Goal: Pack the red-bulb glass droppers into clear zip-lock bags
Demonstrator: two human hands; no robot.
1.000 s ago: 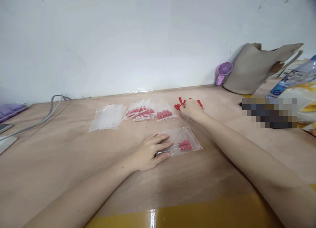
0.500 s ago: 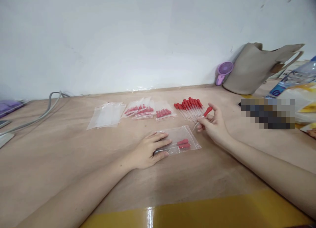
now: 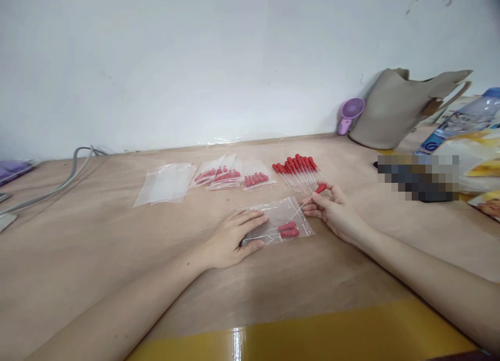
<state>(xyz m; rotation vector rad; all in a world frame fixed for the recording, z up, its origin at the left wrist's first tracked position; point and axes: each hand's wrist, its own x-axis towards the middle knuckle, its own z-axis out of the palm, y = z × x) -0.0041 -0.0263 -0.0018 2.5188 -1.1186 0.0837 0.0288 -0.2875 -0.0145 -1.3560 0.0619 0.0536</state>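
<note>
Clear zip bag (image 3: 278,213), partly under the spread left hand (image 3: 232,239): holds two red-bulbed droppers (image 3: 289,233). Bags (image 3: 250,168) of further droppers (image 3: 255,179): beyond that hand. Single dropper (image 3: 321,187), red bulb, thin transparent stem: pinched in right hand (image 3: 336,210), stem at zip bag's edge.

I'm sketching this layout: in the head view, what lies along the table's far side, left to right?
Grey cable, stack of flat clear bags, bags holding red-topped droppers, loose red-topped droppers, purple fan, beige handbag, bottle.
</note>
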